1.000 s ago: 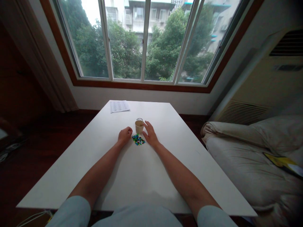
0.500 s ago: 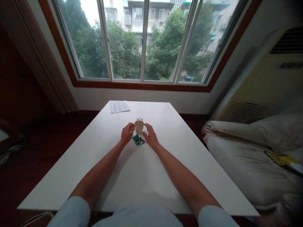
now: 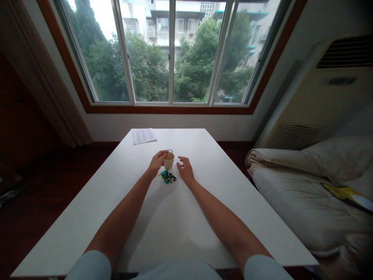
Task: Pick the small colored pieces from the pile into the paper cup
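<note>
A small tan paper cup (image 3: 169, 161) stands upright near the middle of the white table (image 3: 163, 217). My left hand (image 3: 156, 163) is curled around the cup's left side and rim. My right hand (image 3: 185, 169) hovers a little to the cup's right, fingers spread, holding nothing. A small pile of blue, green and dark beads (image 3: 167, 177) lies on the table just in front of the cup, between my two hands. Something small and dark shows behind the cup's rim; I cannot make it out.
A printed sheet of paper (image 3: 143, 136) lies at the table's far left corner. A bed with pale bedding (image 3: 309, 194) runs along the right side. A large window (image 3: 171, 54) is beyond the table, and dark wooden floor lies to the left.
My left hand has moved from beside the beads up to the cup and closed on it. My right hand has drawn back from the cup and opened.
</note>
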Demonstrator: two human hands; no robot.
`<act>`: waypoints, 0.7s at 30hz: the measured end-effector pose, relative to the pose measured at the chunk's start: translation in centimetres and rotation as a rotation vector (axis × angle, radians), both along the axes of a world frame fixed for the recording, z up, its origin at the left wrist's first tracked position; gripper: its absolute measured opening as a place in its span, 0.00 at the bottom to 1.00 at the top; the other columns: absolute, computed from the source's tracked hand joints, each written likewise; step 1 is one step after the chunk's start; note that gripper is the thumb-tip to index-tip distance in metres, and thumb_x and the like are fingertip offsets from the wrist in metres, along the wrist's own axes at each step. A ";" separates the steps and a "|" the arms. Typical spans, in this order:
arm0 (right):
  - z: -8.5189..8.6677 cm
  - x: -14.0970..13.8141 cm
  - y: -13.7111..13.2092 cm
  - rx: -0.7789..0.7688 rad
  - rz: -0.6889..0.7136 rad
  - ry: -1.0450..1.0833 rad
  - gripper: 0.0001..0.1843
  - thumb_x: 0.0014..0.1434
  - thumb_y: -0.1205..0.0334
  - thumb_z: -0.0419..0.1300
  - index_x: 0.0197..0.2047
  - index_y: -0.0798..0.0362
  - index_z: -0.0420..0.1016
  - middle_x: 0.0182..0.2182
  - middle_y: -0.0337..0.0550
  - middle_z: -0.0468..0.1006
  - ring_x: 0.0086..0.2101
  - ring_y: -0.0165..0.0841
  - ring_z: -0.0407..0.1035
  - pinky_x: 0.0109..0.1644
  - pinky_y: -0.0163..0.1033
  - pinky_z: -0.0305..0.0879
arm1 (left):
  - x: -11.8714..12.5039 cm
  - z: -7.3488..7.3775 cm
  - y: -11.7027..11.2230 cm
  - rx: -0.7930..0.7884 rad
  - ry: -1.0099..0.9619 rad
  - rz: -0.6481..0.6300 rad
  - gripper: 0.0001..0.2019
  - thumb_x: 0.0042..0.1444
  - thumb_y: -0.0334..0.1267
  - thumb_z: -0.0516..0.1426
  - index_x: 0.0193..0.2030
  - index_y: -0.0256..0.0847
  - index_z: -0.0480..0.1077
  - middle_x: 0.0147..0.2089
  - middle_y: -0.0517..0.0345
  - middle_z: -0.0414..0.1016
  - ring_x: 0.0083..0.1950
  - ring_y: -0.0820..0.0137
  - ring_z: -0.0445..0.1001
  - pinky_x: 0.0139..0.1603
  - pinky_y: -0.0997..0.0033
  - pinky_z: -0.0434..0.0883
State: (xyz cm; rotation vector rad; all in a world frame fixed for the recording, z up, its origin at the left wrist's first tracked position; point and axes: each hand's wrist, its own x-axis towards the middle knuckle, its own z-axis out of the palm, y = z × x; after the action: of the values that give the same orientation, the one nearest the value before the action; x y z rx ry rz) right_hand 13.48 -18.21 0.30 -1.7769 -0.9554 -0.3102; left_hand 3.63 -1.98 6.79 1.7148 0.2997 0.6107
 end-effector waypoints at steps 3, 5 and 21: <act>0.1 -0.1 -0.1 -0.011 0.011 0.009 0.18 0.66 0.56 0.51 0.55 0.51 0.71 0.50 0.50 0.71 0.46 0.37 0.69 0.42 0.41 0.73 | -0.2 0.3 0.1 0.003 -0.002 -0.050 0.22 0.61 0.43 0.52 0.59 0.40 0.69 0.49 0.51 0.77 0.25 0.79 0.63 0.26 0.75 0.64; 0.2 -0.1 -0.2 -0.015 0.005 0.009 0.16 0.66 0.56 0.50 0.52 0.52 0.72 0.47 0.49 0.72 0.43 0.36 0.70 0.41 0.40 0.72 | -0.5 0.4 0.2 0.054 -0.004 -0.024 0.21 0.61 0.43 0.52 0.59 0.40 0.70 0.50 0.51 0.77 0.28 0.77 0.66 0.29 0.74 0.67; 1.4 1.7 -1.2 -0.692 0.248 0.122 0.24 0.59 0.41 0.61 0.52 0.47 0.73 0.30 0.36 0.75 0.29 0.30 0.68 0.33 0.33 0.58 | -3.8 -4.5 2.9 0.906 0.276 0.110 0.09 0.60 0.39 0.54 0.29 0.41 0.67 0.33 0.57 0.70 0.37 0.67 0.67 0.40 0.68 0.63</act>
State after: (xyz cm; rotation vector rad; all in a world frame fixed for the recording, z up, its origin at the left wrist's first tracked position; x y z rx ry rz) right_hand 15.20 -19.41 1.72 -2.2231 -1.2744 0.3267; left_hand -0.21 0.92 2.28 2.6808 0.3368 0.6336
